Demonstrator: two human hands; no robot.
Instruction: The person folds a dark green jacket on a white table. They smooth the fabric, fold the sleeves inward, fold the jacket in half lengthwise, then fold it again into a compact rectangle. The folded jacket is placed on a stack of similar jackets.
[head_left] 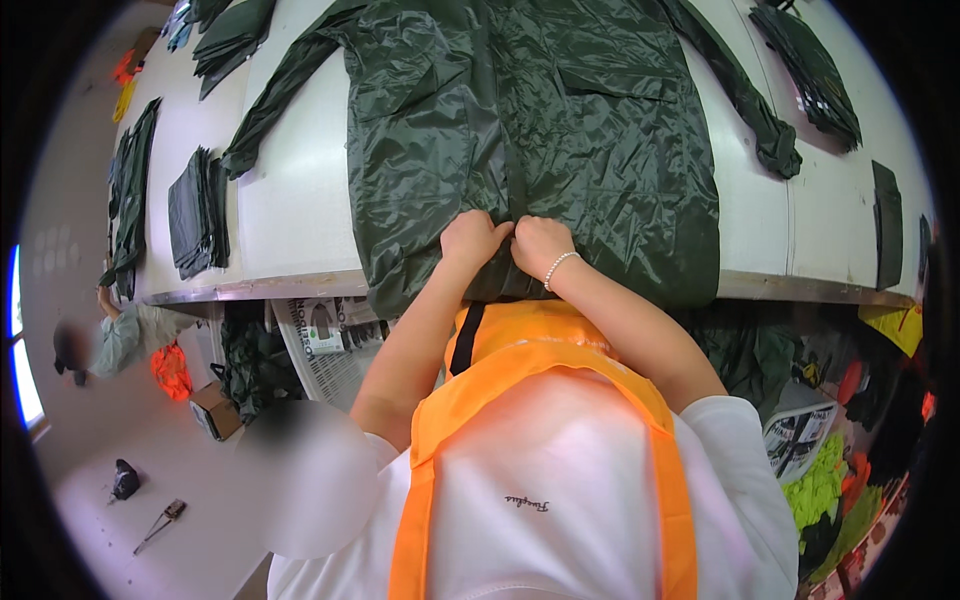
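Observation:
A dark green, shiny rain jacket lies spread on the white table with its sleeves out to both sides. Its hem hangs a little over the near edge. Low on the centre front, my left hand pinches the front placket with curled fingers. Right beside it, my right hand, wearing a beaded bracelet, grips the same strip. Both hands nearly touch each other. What sits between the fingertips, cloth edge or fastener, is too small to make out.
Folded dark garments lie on the left of the table. More folded ones sit at the right. Another person stands at the far left. Below the edge are a crate, a cardboard box and bright clothes.

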